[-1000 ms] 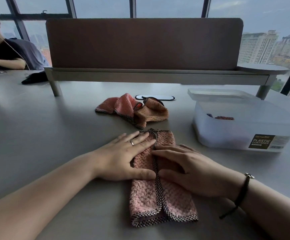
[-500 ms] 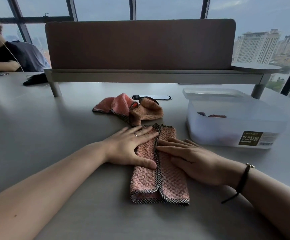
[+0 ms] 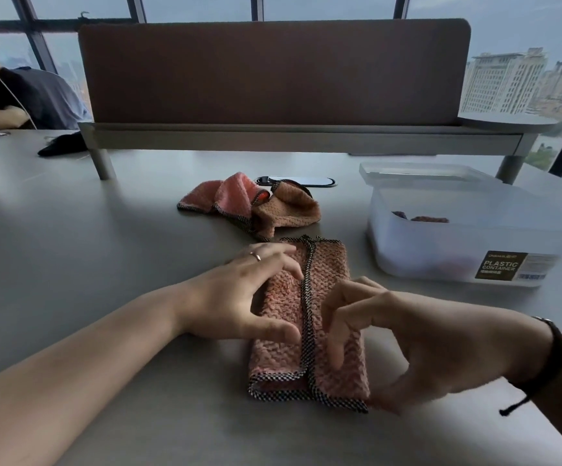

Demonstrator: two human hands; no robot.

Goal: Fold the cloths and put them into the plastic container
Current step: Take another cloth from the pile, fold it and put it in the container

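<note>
Folded pink cloth (image 3: 309, 314) beside plastic container (image 3: 467, 243)

We are viewing two bare forearms with no sleeves covering them. The left hand (image 3: 239, 290) is wearing a thin, plain metallic ring (image 3: 256, 256) on the ring finger. The right hand (image 3: 390, 334) is wearing no ring that we can see. The right wrist is carrying a dark cord bracelet (image 3: 553, 358) with a small metal fitting at its upper edge and a loose cord end hanging below the wrist.
</note>
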